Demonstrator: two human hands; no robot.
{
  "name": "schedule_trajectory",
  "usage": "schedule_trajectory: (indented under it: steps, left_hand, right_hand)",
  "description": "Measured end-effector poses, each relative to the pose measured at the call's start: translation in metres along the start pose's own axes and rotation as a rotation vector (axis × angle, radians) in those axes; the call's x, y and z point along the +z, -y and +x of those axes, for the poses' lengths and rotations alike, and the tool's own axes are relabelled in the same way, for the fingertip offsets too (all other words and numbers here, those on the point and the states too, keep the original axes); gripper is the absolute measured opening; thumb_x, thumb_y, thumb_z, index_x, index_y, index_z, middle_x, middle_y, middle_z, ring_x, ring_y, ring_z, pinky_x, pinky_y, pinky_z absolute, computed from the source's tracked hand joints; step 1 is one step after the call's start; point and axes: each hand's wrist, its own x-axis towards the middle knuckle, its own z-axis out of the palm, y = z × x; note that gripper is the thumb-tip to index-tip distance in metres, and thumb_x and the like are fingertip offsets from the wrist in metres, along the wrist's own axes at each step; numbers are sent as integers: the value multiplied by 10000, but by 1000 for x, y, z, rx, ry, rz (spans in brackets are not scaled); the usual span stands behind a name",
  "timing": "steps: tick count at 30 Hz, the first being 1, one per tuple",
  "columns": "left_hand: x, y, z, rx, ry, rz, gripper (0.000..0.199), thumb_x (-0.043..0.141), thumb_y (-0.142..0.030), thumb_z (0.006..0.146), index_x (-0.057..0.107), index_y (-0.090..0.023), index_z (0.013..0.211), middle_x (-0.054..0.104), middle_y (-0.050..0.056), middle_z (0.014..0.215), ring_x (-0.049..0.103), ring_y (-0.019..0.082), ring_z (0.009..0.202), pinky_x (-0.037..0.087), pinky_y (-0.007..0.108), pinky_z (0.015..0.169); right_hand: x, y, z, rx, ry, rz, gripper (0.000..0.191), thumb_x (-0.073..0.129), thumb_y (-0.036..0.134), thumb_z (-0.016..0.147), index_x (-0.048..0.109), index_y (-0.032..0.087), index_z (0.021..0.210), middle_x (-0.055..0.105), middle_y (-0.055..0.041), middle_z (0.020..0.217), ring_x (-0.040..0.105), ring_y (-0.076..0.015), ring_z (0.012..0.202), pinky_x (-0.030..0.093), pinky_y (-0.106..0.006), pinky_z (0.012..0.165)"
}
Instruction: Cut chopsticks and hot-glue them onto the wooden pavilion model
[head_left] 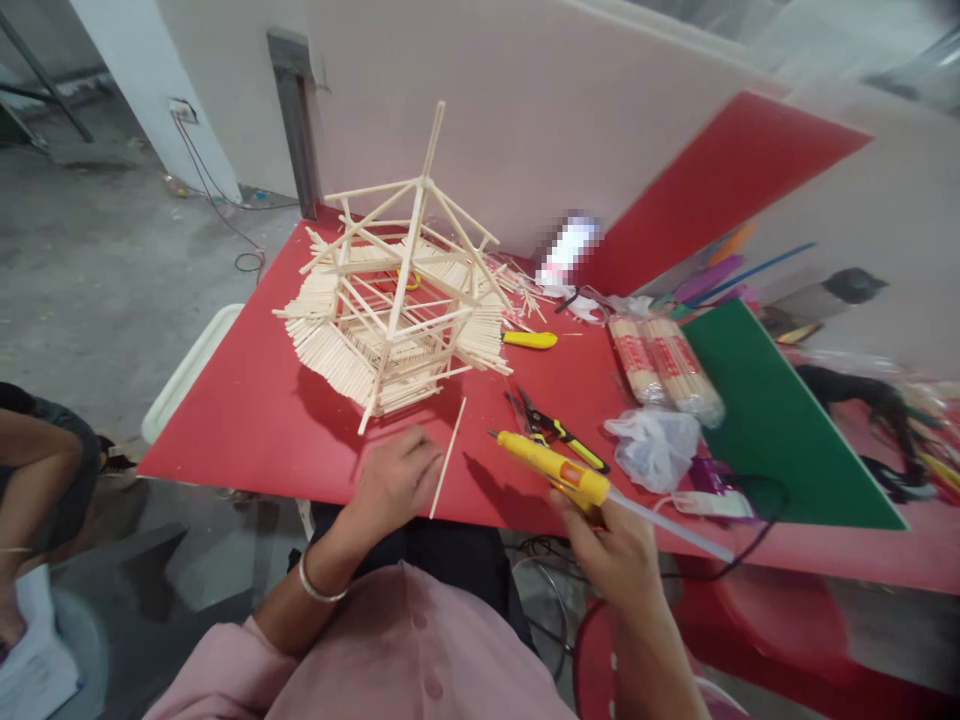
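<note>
My right hand is wrapped round the handle of a yellow hot glue gun, its nozzle pointing left over the table. A translucent glue stick sticks out of its back end. My left hand rests low at the table's front edge, fingers curled in; whatever they hold, if anything, is hidden. Just right of those fingertips is a single thin wooden stick; I cannot tell whether they touch. Behind my left hand stands a many-sided frame of wooden sticks, with fanned rows of sticks around it and an upright post on top.
On the red table lie black-and-yellow pliers, a yellow-handled cutter, bundled sticks, a crumpled plastic bag and a green board. A cable hangs by my right hand. At far left a person sits.
</note>
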Motion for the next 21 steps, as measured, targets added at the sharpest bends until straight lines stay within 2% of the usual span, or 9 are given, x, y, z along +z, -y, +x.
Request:
schedule_trajectory:
  steps: [4, 7, 9, 14, 17, 21]
  left_hand:
    - [25, -13, -6, -51, 27, -59, 172, 627, -334, 880, 666, -169, 855, 646, 42, 804, 603, 139, 655, 458, 238, 573]
    - [42, -21, -5, -7, 33, -131, 182, 577, -250, 921, 664, -177, 780, 664, 24, 768, 618, 115, 652, 462, 213, 584]
    - [48, -24, -4, 27, 15, -174, 191, 539, -206, 939, 680, -177, 813, 689, 27, 794, 637, 108, 674, 477, 201, 607]
    - [45, -21, -10, -18, -67, -124, 234, 481, -114, 934, 703, -184, 964, 721, 43, 887, 651, 114, 692, 484, 210, 606]
    - [38, -16, -15, -85, -69, -104, 167, 559, -196, 924, 707, -189, 848, 710, 24, 811, 648, 115, 670, 467, 208, 599]
    - [33, -16, -11, -151, -56, -36, 255, 535, -267, 948, 655, -171, 744, 670, 27, 730, 618, 117, 611, 412, 220, 545]
  right_hand:
    - [3, 7, 4, -45, -111, 4, 210, 615, 374, 882, 703, 184, 877, 716, -52, 720, 634, -170, 577, 501, -270, 566]
    - [6, 16, 7, -26, -165, -29, 240, 609, 404, 882, 701, 187, 840, 700, -46, 654, 628, -172, 555, 483, -263, 534]
    - [9, 23, 11, 15, -165, -25, 268, 601, 434, 880, 709, 192, 839, 701, -51, 655, 631, -177, 565, 485, -266, 539]
    - [26, 38, 22, 88, -103, 78, 298, 584, 454, 885, 710, 185, 859, 708, -50, 683, 628, -170, 592, 503, -273, 600]
    - [42, 40, 25, 111, -77, 70, 341, 570, 494, 885, 704, 182, 854, 712, -57, 716, 631, -182, 626, 502, -299, 639]
    - [57, 38, 29, 172, -76, 40, 395, 544, 538, 890, 700, 174, 892, 706, -68, 742, 626, -195, 655, 494, -322, 664]
